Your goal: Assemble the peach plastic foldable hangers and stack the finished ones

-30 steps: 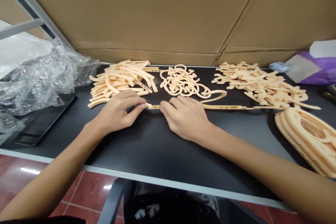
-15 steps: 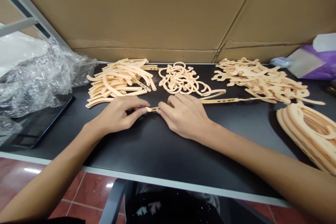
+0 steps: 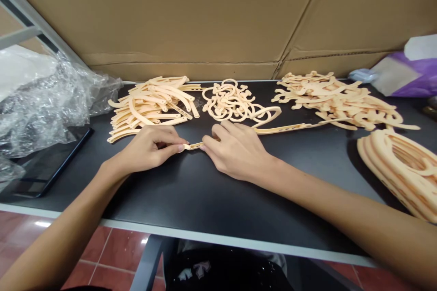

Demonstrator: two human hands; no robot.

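On the black table (image 3: 211, 200) my left hand (image 3: 150, 148) and my right hand (image 3: 235, 150) pinch the left end of a long peach plastic hanger bar (image 3: 290, 127) between them; its short end (image 3: 193, 146) shows between my fingertips. The bar runs right from under my right hand toward a pile of shaped hanger parts (image 3: 337, 100). Just behind my hands lie a pile of curved hanger arms (image 3: 150, 102) and a pile of hook pieces (image 3: 232, 100).
A stack of finished hangers (image 3: 399, 168) lies at the right edge. Crumpled clear plastic (image 3: 44, 100) and a dark tablet (image 3: 44, 168) sit at the left. Cardboard (image 3: 218, 13) walls the back. A purple bag (image 3: 409, 72) is at the far right.
Both hands have drawn the bar's left end slightly toward me and to the left, so the bar now slants. The grip is the same.
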